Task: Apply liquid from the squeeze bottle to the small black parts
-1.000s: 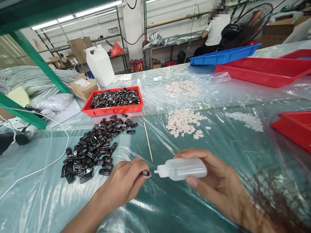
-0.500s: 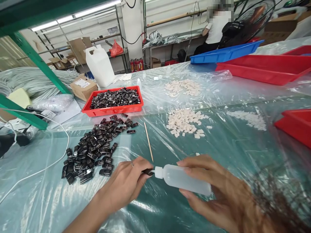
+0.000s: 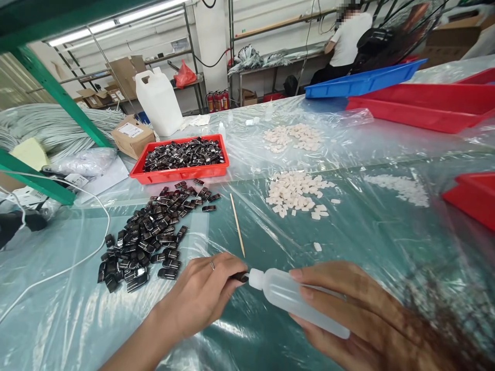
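1. Clear plastic sheeting covers the green table (image 3: 270, 330)
2. My left hand (image 3: 201, 296) has its fingers pinched shut on one small glossy black piece (image 3: 240, 276)
3. My right hand (image 3: 359, 319) grips one soft translucent squeeze bottle (image 3: 294, 301), nozzle touching that piece
4. One thin wooden stick (image 3: 237, 224) lies just beyond, between a black pile (image 3: 154, 232) and a white pile (image 3: 296, 193)

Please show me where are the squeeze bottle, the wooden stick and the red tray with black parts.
squeeze bottle (image 3: 294, 301): head view, on its translucent body.
wooden stick (image 3: 236, 223): head view, on the middle of its shaft.
red tray (image 3: 178, 174): head view, on its front wall.
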Action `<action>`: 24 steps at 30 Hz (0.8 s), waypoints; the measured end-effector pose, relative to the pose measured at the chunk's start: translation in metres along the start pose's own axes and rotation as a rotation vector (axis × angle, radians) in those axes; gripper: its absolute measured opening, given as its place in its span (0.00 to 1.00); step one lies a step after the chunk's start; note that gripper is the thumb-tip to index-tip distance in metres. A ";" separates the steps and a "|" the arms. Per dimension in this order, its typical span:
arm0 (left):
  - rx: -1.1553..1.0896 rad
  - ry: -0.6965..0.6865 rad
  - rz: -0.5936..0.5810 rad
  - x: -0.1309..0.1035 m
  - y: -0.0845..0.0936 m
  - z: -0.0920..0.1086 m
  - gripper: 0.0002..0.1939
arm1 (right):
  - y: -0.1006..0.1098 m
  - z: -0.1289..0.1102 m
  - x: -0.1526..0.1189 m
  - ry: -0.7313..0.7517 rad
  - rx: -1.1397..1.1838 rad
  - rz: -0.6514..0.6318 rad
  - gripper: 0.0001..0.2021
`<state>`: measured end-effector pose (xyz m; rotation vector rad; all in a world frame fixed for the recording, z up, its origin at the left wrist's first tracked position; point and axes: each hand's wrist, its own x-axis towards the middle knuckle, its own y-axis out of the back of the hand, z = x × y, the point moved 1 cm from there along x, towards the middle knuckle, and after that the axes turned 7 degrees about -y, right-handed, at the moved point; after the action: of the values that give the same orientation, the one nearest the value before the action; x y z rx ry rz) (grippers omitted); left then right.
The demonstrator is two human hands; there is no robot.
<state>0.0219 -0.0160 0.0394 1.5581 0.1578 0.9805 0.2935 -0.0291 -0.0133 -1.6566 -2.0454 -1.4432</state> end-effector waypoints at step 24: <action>-0.085 -0.082 -0.029 -0.003 -0.002 -0.006 0.12 | 0.004 0.007 -0.006 0.011 0.057 -0.007 0.46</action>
<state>0.0170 -0.0125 0.0361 1.5117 0.0794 0.8881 0.3021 -0.0285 -0.0184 -1.6183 -2.0682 -1.3800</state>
